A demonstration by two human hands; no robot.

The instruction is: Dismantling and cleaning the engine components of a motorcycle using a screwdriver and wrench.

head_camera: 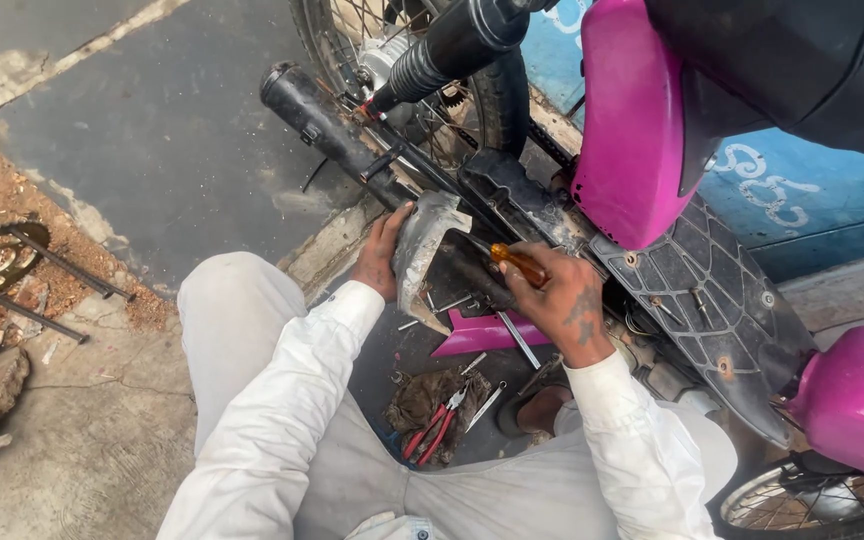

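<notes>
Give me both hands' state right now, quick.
Left hand: closed on the edge of a grey metal cover.
Right hand: closed on an orange-handled screwdriver.

Screwdriver (pixel 514 262) tip hidden behind grey metal cover (pixel 420 252); handle end buried in right hand (pixel 559 298). Left hand (pixel 382 255) fingers out of sight behind same cover. Front wheel (pixel 814 500), right of cover, cut by bottom edge. Small tools below cover too small to identify.
</notes>
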